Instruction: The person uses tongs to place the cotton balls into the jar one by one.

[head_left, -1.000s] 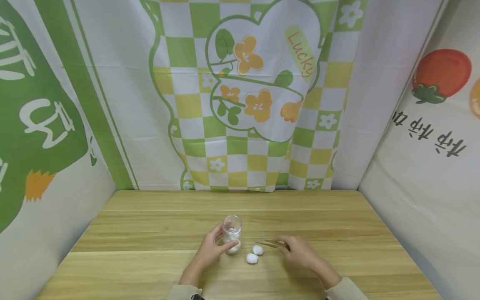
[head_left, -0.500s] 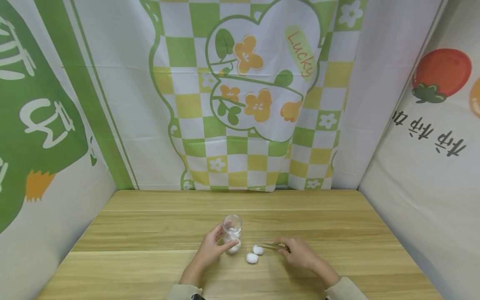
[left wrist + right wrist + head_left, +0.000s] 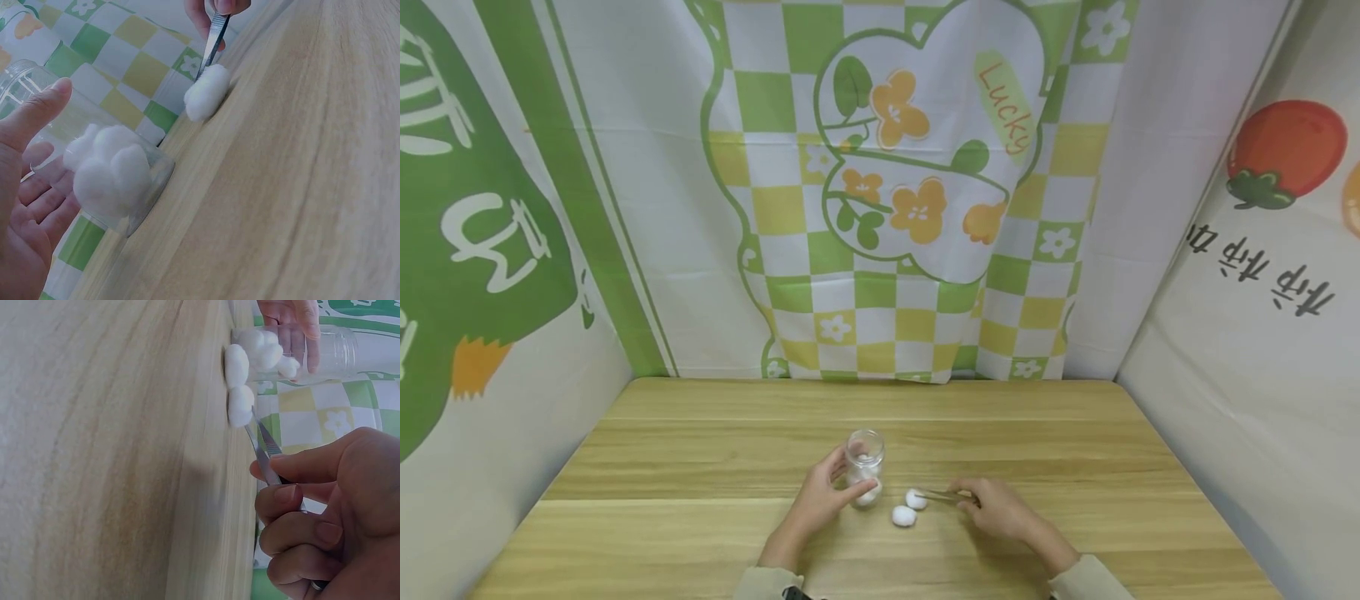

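My left hand [image 3: 818, 500] holds a clear jar [image 3: 867, 457] upright on the table, thumb on the near side and fingers round the far side. Several white cotton balls [image 3: 112, 172] sit in the bottom of the jar. To its right, two loose cotton balls lie close together: a nearer one [image 3: 904, 517] and a farther one [image 3: 916, 499]. Metal tweezers [image 3: 265, 453] are pinched between the thumb and fingers of my right hand [image 3: 1002, 508]. Their tips are right at the farther cotton ball, with the two arms slightly apart in the right wrist view.
The wooden table [image 3: 737, 425] reaches back to a checkered green and yellow curtain [image 3: 880, 333]. Printed cloth walls stand on the left [image 3: 655, 250] and right [image 3: 1217, 358]. The jar's mouth has no lid on it.
The tweezers' tips have come down and slightly nearer, from behind the farther cotton ball onto it. My left hand and the jar have stayed in place.
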### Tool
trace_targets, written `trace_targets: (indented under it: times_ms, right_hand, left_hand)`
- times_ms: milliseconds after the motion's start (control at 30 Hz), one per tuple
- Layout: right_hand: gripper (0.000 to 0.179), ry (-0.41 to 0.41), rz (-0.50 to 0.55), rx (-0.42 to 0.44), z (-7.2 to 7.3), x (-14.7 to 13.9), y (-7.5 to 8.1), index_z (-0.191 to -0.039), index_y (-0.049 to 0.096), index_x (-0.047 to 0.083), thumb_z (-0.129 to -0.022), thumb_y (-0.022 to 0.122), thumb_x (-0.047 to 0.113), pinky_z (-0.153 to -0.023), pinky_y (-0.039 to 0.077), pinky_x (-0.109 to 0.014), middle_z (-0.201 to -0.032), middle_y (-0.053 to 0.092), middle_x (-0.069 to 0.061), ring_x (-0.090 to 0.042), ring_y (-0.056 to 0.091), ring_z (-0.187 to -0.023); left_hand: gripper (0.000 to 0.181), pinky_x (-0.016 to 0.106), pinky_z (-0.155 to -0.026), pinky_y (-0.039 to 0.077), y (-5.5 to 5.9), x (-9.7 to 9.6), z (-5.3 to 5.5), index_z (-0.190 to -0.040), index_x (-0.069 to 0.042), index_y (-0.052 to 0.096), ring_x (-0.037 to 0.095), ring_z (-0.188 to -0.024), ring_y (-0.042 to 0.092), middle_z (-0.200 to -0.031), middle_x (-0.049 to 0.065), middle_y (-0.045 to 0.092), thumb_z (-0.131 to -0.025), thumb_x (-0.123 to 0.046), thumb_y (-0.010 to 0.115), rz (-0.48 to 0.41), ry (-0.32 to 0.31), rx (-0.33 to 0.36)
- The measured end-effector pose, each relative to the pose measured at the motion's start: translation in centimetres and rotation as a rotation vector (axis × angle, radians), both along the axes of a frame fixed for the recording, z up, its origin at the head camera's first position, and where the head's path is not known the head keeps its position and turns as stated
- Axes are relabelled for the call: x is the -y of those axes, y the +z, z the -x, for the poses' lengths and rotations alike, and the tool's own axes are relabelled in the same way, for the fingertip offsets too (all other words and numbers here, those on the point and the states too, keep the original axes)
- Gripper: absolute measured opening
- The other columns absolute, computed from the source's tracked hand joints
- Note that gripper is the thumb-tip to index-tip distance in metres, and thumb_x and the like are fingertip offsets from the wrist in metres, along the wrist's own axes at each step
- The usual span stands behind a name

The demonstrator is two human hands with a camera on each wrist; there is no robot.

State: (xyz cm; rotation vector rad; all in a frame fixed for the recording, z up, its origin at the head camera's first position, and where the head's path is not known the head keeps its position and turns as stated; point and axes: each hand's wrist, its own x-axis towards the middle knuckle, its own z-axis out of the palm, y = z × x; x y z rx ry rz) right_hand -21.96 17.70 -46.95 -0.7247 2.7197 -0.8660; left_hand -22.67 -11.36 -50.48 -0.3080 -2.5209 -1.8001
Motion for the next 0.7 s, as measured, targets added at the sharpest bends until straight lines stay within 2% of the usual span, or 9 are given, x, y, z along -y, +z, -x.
trace_targets:
  times_ms: [167, 333, 533, 700]
  right_hand:
    - [0.026, 0.002, -0.01, 0.019, -0.07, 0.02, -0.02, -0.117, 0.065, 0.003, -0.092, 0.058, 0.006, -0.045, 0.035, -0.016, -0.079, 0.061, -0.002, -0.003, 0.041, -0.056]
    - [0.025, -0.001, -0.016, 0.022, -0.07, 0.14, -0.01, -0.115, 0.066, 0.004, -0.091, 0.06, 0.007, -0.046, 0.034, -0.018, -0.081, 0.063, -0.004, -0.005, 0.042, -0.058]
    - [0.023, 0.01, -0.064, -0.039, -0.11, 0.35, 0.04, -0.112, 0.067, 0.005, -0.09, 0.061, 0.007, -0.051, 0.038, -0.02, -0.09, 0.069, -0.009, -0.007, 0.047, -0.064]
    - [0.022, -0.008, -0.109, -0.086, -0.14, 0.49, 0.13, -0.112, 0.068, 0.01, -0.091, 0.061, 0.01, -0.061, 0.05, -0.029, -0.103, 0.073, -0.012, -0.012, 0.057, -0.074]
  left_hand:
    - [0.075, 0.055, -0.113, 0.041, 0.02, 0.01, -0.03, -0.143, -0.006, 0.042, 0.04, -0.131, 0.051, -0.141, 0.018, 0.055, -0.082, -0.032, 0.075, -0.001, 0.001, 0.0]
    - [0.072, 0.054, -0.112, 0.042, 0.08, -0.07, 0.03, -0.142, -0.006, 0.044, 0.04, -0.13, 0.053, -0.139, 0.018, 0.056, -0.082, -0.03, 0.076, 0.001, 0.01, -0.015]
    - [0.071, 0.054, -0.111, 0.043, 0.02, 0.0, 0.02, -0.142, -0.006, 0.045, 0.039, -0.129, 0.053, -0.138, 0.017, 0.058, -0.082, -0.03, 0.075, 0.003, 0.002, -0.038]
    - [0.072, 0.055, -0.112, 0.042, -0.13, 0.07, 0.01, -0.142, -0.006, 0.044, 0.04, -0.13, 0.053, -0.138, 0.017, 0.057, -0.082, -0.031, 0.075, 0.006, -0.01, -0.035]
